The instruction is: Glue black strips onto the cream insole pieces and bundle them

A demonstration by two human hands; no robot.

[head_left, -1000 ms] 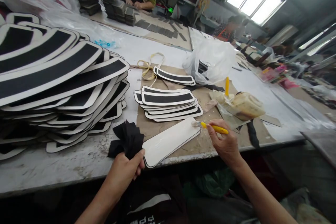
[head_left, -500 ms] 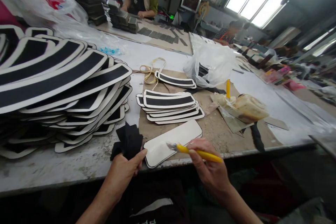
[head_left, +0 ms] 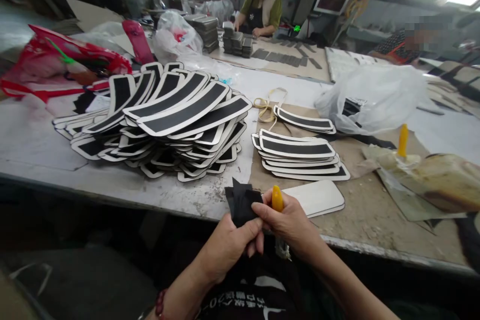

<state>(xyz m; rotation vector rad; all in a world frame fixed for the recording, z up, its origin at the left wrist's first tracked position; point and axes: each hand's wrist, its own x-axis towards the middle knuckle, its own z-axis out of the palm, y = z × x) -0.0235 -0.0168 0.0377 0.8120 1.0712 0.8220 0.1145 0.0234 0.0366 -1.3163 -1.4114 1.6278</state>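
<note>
Right hand [head_left: 290, 221] partly hides yellow brush [head_left: 277, 199]; white panel [head_left: 320, 196] too.

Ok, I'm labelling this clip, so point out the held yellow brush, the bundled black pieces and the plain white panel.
Yellow brush [head_left: 277, 198]: head view, the upper end of its handle.
Black pieces [head_left: 242, 203]: head view, the middle of the bundle.
White panel [head_left: 320, 196]: head view, its uncovered upper face.

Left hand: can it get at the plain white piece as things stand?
Probably not directly: the right hand, holding the yellow-handled brush, is between the left hand and the plain white piece. The left hand is also busy holding black pieces.
</note>
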